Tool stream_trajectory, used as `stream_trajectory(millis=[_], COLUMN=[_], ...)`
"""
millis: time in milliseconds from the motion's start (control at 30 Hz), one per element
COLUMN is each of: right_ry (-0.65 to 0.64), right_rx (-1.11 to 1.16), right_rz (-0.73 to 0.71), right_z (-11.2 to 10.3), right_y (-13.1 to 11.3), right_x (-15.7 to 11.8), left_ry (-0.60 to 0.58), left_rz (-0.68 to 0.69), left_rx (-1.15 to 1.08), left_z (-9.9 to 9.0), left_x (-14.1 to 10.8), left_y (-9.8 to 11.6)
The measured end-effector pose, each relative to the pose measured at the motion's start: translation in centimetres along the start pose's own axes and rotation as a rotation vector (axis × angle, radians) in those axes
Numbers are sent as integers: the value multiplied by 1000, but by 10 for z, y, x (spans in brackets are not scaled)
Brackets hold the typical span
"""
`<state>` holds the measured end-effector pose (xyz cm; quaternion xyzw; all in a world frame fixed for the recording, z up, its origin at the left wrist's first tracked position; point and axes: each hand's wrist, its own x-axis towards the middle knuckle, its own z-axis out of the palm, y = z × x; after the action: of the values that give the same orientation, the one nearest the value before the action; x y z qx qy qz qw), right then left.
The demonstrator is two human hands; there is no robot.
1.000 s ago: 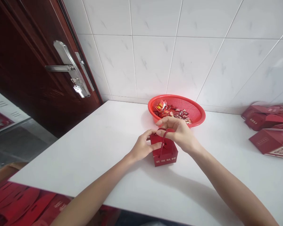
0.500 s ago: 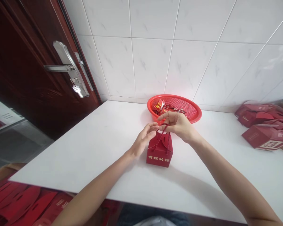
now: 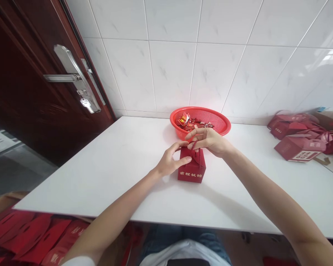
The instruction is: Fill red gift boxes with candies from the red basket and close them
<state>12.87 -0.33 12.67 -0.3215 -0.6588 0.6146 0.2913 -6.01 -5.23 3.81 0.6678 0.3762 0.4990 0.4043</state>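
Note:
A small red gift box (image 3: 192,174) with gold lettering on its front stands upright on the white table. My left hand (image 3: 170,159) grips its upper left side, the thumb on the front of the lid and the fingers reaching behind. My right hand (image 3: 212,142) pinches the dark red cord handle (image 3: 194,145) above the lid; the rest of the cord hangs down the right of the front. Part of the box top is hidden by my fingers.
Behind the box, a red plastic basket (image 3: 226,127) holds wrapped sweets (image 3: 185,119). Several red boxes (image 3: 301,147) lie at the right by the tiled wall. More red flat-topped boxes (image 3: 27,236) sit below the table's left front edge. A wooden door (image 3: 24,74) with keys stands at the left.
My left hand has gone from the cord near the top down onto the box's left side, thumb now across the lid. The cord, upright before, is lowered. The view has shifted slightly.

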Motion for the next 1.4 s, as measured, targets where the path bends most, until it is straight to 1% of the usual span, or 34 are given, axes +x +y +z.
stream_trajectory(millis=[100,333,467,600,700,767,833,933,1033,1200,1300,1400], right_ry=[-78,-222,-270,-289,-264,-217,-159,-46,111,427,620,807], right_rx=[56,69,-21,-189,-271,-268,-243,-222,-247,-324,-357,-405], right_rz=[23,91,101,127,38,-33,-59,-53,-78,-97,-50,24], right_z=[-4,-13,-14,-6,3,5,2,-15,-43,-103,-140,-172], right_y=[3,6,-1,-9,-11,-12,-14,-20,-31,-45,-42,-33], right_x=[-2,-12,-15,-15,-15,-18,-23,-37,-60,-103,-119,-124], left_ry=[-3,-29,-58,-74,-65,-60,-62,-51,-35,1,11,28], left_rz=[18,64,98,97,81,68,57,44,18,-49,-75,-79], left_rx=[25,111,146,181,168,132,99,56,47,103,137,171], left_z=[0,-2,-2,0,2,3,2,0,-2,-1,1,2], left_x=[0,-1,-2,-3,-3,-4,-4,-4,-3,-3,-2,-1], left_y=[-1,1,2,5,6,5,2,-3,-5,-5,-7,-11])
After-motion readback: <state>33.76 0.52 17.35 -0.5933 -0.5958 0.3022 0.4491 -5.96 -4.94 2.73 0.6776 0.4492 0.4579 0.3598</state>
